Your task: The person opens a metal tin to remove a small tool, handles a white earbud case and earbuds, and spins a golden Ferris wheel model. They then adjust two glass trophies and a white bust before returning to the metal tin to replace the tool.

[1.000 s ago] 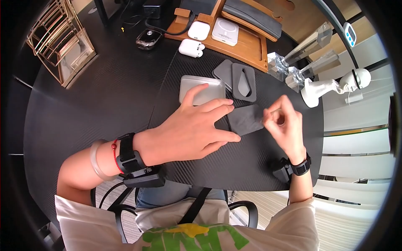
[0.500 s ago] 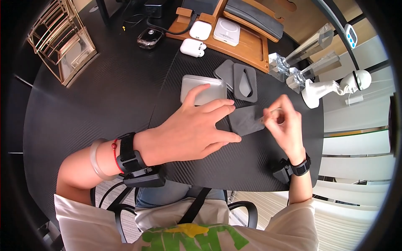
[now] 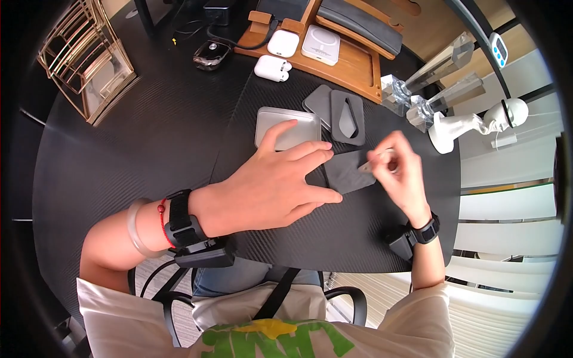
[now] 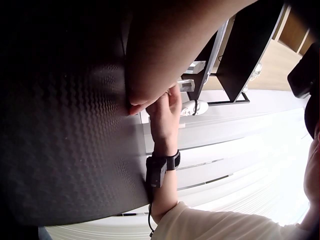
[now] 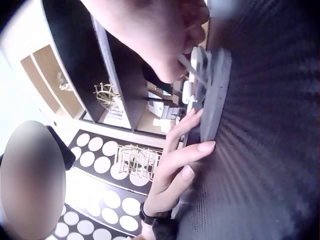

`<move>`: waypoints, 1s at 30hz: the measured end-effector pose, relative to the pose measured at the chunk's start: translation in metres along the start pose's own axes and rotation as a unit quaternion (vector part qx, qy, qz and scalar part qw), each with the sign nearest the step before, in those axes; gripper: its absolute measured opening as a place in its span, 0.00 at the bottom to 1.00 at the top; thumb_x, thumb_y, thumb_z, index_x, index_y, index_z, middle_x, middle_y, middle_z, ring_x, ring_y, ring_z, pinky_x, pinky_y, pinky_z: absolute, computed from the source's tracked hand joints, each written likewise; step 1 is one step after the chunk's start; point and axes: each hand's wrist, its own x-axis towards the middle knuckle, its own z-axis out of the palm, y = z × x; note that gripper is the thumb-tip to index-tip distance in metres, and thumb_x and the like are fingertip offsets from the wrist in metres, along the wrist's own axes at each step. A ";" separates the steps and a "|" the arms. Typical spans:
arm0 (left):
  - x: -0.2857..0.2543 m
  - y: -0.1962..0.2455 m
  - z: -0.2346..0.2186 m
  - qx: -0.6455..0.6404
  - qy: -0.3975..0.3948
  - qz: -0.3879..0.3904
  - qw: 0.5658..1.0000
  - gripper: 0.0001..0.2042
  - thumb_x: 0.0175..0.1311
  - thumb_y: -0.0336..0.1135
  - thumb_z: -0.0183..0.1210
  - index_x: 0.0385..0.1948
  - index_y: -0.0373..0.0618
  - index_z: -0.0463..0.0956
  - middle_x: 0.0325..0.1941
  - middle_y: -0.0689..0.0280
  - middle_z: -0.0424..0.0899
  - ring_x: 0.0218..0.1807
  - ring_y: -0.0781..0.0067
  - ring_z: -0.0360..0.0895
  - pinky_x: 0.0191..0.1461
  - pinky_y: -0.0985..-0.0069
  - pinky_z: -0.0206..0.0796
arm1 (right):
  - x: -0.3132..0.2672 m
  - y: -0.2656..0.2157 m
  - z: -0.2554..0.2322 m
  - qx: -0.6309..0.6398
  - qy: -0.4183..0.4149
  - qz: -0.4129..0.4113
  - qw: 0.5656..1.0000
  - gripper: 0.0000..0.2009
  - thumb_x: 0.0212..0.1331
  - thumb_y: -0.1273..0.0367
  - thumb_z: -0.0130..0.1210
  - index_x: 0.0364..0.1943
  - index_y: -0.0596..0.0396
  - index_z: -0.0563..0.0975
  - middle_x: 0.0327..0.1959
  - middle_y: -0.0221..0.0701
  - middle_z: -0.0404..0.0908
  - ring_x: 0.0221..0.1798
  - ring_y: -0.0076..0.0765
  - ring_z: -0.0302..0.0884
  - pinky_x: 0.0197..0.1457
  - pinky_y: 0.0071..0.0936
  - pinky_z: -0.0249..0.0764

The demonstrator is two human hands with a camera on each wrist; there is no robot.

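Edging inward over a flat grey piece (image 3: 349, 174), a person's right hand (image 3: 406, 182) pinches a slim tool (image 3: 365, 168) near its right side.
Fingers spread, the left hand (image 3: 256, 191) touches the piece's opposite edge, beside an open metal tin (image 3: 305, 127). The step looks like fine work; the next move calls for a steady brace and a light, controlled tip.

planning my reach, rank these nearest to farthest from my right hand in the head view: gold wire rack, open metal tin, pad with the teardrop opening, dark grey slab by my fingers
From your right hand:
1. dark grey slab, just left
2. pad with the teardrop opening, beyond the slab
3. open metal tin, farther left
4. gold wire rack, far left
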 end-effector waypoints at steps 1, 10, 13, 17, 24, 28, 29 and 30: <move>0.000 0.000 0.000 0.000 0.002 0.000 1.000 0.12 0.64 0.41 0.58 0.47 0.72 0.83 0.60 0.62 0.75 0.69 0.67 0.65 0.72 0.43 0.40 | 0.001 0.002 0.000 0.026 -0.060 0.031 0.997 0.07 0.60 0.75 0.59 0.32 0.56 0.70 0.13 0.21 0.61 0.18 0.13 0.54 0.23 0.17 0.57; -0.001 -0.001 0.001 -0.003 0.008 0.001 1.000 0.12 0.64 0.41 0.58 0.46 0.71 0.84 0.59 0.62 0.75 0.69 0.67 0.65 0.72 0.43 0.39 | 0.001 -0.003 0.003 -0.050 -0.038 0.010 0.998 0.08 0.61 0.74 0.60 0.32 0.56 0.71 0.14 0.21 0.62 0.19 0.14 0.53 0.23 0.18 0.56; -0.001 -0.001 0.000 -0.010 0.005 0.000 1.000 0.12 0.64 0.41 0.58 0.46 0.71 0.84 0.59 0.62 0.75 0.69 0.67 0.65 0.72 0.44 0.39 | 0.000 -0.004 0.006 -0.063 0.053 -0.048 0.995 0.08 0.61 0.74 0.60 0.32 0.56 0.70 0.13 0.22 0.61 0.18 0.15 0.53 0.22 0.19 0.56; -0.001 -0.001 -0.001 0.001 -0.002 0.005 1.000 0.12 0.64 0.41 0.58 0.46 0.71 0.84 0.59 0.62 0.75 0.69 0.67 0.65 0.72 0.44 0.40 | 0.002 0.003 0.003 -0.011 -0.047 -0.004 0.999 0.08 0.61 0.74 0.59 0.31 0.56 0.69 0.13 0.23 0.62 0.18 0.15 0.53 0.22 0.19 0.55; -0.001 -0.001 0.000 0.002 -0.002 0.002 1.000 0.12 0.64 0.41 0.58 0.46 0.71 0.84 0.60 0.63 0.75 0.69 0.67 0.65 0.72 0.44 0.40 | 0.004 0.011 0.005 -0.006 -0.033 0.010 0.999 0.07 0.63 0.74 0.58 0.33 0.57 0.70 0.14 0.21 0.64 0.20 0.12 0.56 0.24 0.16 0.57; -0.001 -0.001 0.000 0.012 -0.004 0.003 1.000 0.12 0.64 0.42 0.58 0.47 0.72 0.84 0.60 0.63 0.75 0.69 0.68 0.65 0.72 0.44 0.40 | 0.002 0.002 0.007 0.012 0.036 -0.033 0.999 0.07 0.65 0.74 0.58 0.36 0.57 0.70 0.16 0.20 0.65 0.21 0.11 0.57 0.26 0.14 0.60; -0.001 -0.001 0.000 0.012 -0.004 0.003 1.000 0.12 0.64 0.42 0.58 0.47 0.72 0.84 0.60 0.63 0.75 0.69 0.68 0.65 0.72 0.44 0.40 | 0.001 -0.001 0.007 0.013 0.036 -0.034 0.999 0.07 0.65 0.74 0.58 0.36 0.57 0.70 0.16 0.20 0.65 0.21 0.11 0.57 0.26 0.14 0.60; -0.001 -0.001 0.000 0.012 -0.004 0.003 1.000 0.12 0.64 0.42 0.58 0.47 0.72 0.83 0.60 0.63 0.75 0.69 0.68 0.65 0.72 0.44 0.40 | 0.001 -0.004 0.008 0.023 0.007 -0.015 1.000 0.07 0.65 0.74 0.58 0.36 0.57 0.70 0.16 0.20 0.66 0.21 0.11 0.58 0.26 0.14 0.60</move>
